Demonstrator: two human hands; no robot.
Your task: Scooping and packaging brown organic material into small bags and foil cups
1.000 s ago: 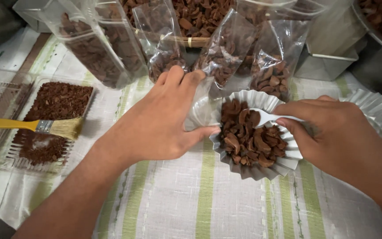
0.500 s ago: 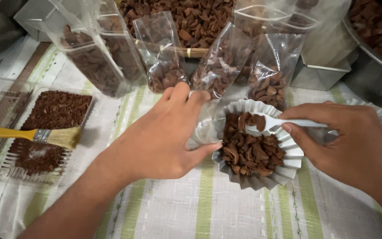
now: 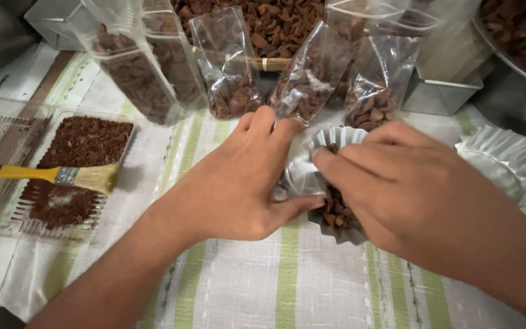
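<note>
The fluted foil cup of brown pieces sits on the striped cloth between both hands. The left hand grasps its near side, thumb underneath; the right hand covers it, fingers curled over the rim.

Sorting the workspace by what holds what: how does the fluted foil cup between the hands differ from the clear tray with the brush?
The foil cup is round, silvery and pleated; the clear tray is flat and rectangular. The cup holds chunky brown pieces, the tray fine brown crumbs. The left hand and right hand grip the cup; only a brush lies on the tray.
</note>
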